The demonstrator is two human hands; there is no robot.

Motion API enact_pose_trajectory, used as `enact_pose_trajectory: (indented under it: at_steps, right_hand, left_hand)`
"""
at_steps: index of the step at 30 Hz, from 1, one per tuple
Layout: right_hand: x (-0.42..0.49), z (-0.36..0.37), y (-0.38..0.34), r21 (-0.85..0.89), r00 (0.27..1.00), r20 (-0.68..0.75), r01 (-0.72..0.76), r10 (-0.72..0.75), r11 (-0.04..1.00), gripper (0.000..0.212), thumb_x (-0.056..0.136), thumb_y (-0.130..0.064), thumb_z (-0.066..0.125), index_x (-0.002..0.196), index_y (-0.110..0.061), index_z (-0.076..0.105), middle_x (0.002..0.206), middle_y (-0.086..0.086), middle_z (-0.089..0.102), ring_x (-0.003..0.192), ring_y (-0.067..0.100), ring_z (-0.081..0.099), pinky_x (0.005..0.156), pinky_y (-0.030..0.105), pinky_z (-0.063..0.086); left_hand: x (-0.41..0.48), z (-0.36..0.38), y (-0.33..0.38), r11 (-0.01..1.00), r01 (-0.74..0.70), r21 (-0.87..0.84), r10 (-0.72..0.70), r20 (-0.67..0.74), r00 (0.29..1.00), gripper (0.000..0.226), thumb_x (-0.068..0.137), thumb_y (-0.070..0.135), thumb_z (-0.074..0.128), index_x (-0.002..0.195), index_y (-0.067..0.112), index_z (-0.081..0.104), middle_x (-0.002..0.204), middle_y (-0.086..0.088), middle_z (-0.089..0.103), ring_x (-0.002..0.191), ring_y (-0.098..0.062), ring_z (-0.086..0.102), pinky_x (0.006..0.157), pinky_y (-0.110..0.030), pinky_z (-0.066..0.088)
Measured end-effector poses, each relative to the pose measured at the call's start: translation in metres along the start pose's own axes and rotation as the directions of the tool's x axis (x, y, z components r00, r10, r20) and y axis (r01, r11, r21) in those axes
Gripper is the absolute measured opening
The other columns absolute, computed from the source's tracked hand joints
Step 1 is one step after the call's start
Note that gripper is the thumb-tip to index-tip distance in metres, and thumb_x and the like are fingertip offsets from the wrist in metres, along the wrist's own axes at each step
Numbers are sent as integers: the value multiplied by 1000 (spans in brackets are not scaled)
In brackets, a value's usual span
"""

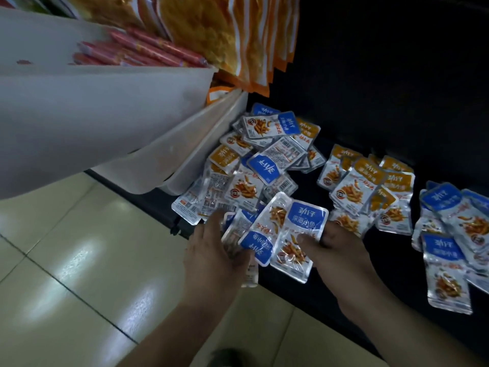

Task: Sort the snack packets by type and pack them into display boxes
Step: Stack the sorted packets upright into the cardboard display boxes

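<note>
Small silver snack packets with blue or orange labels lie on a dark shelf [304, 282]. A mixed heap [260, 160] sits in the middle. To its right lies a group of orange-label packets [370, 186], and at the far right a group of blue-label packets [449, 234]. My left hand [214, 255] grips a small stack of blue-label packets [254, 234] at the shelf's front edge. My right hand [336, 247] pinches one blue-label packet [296, 234] with thumb on top, beside that stack.
White plastic display bins [119, 107] jut out at upper left, one holding red sausage sticks [143, 51]. Large orange snack bags [225, 35] hang above. A glossy tiled floor [79, 260] lies below the shelf's edge.
</note>
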State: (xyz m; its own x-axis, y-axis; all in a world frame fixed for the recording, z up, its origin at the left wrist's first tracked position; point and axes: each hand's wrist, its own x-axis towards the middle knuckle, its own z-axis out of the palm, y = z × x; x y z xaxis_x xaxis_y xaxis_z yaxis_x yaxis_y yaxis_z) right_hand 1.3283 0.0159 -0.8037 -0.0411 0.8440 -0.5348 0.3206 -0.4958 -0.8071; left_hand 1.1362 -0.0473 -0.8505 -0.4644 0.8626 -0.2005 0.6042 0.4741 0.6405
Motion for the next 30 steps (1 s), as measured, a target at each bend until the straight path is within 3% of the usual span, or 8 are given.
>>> enact_pose_trajectory:
  at_steps: [4, 8, 10, 14, 19, 22, 25, 30]
  right_hand:
    - [1, 2, 4, -3, 1000, 16, -9, 9, 1000, 16, 99, -18, 68, 101, -33, 75, 93, -18, 78, 83, -3, 73, 71, 20, 55]
    - [1, -7, -1, 52, 998, 37, -60, 58, 997, 14, 95, -16, 74, 101, -28, 78, 94, -11, 80, 90, 9, 76, 86, 36, 60]
    - [-2, -18, -5, 102, 997, 37, -65, 61, 993, 13, 95, -13, 74, 102, -23, 78, 94, -5, 81, 87, 15, 78, 86, 45, 61]
    - [-11, -41, -10, 202, 999, 8, -51, 50, 978, 13, 96, -13, 71, 104, -22, 76, 92, -3, 81, 82, 17, 79, 70, 37, 61]
    - [-22, -64, -10, 240, 997, -37, -50, 61, 969, 13, 95, -17, 73, 105, -23, 78, 95, 2, 80, 86, 23, 79, 86, 54, 62]
    - [-23, -96, -9, 228, 995, -85, -38, 58, 973, 14, 96, -16, 72, 107, -23, 78, 97, 0, 81, 90, 22, 78, 85, 48, 62]
    - [-19, -135, -4, 194, 980, -187, -24, 61, 981, 21, 97, -12, 70, 110, -26, 77, 99, -3, 80, 93, 19, 78, 90, 46, 59]
    - [-20, -180, 15, 223, 929, -360, -5, 88, 975, 28, 89, 0, 74, 100, -25, 74, 81, -7, 79, 74, 13, 77, 63, 35, 58]
  left_hand:
    - [-1, -4, 19, 982, 68, -175, -51, 100, 994, 22, 84, 26, 75, 102, 31, 64, 89, 11, 69, 77, -10, 67, 63, -29, 50]
    - [-11, -20, 39, 945, 105, -311, -81, 88, 993, 9, 93, 21, 71, 93, 26, 63, 72, 12, 72, 56, -9, 65, 50, -28, 52]
    - [-19, -30, 49, 884, 142, -446, -150, 18, 989, 9, 93, 19, 73, 92, 26, 68, 74, 9, 75, 57, -12, 68, 52, -32, 56]
    - [-30, -41, 77, 756, 188, -627, -255, -18, 967, 16, 90, 19, 79, 87, 32, 70, 77, -3, 77, 65, -28, 75, 60, -51, 62]
    - [-39, -44, 114, 735, 139, -664, -248, -72, 966, 17, 84, 28, 83, 90, 38, 71, 78, 6, 78, 64, -18, 75, 64, -45, 61]
    - [-34, -32, 130, 713, 217, -667, -260, 36, 965, 16, 83, 27, 84, 89, 37, 73, 76, 7, 78, 76, -21, 76, 77, -51, 62]
    - [-26, -7, 143, 672, 337, -659, -272, 204, 941, 11, 87, 19, 80, 87, 25, 71, 76, 4, 78, 78, -22, 72, 76, -42, 56]
    - [-28, 40, 176, 682, 421, -597, -184, 417, 890, 12, 91, 17, 76, 97, 27, 76, 90, 1, 81, 85, -22, 79, 89, -52, 59]
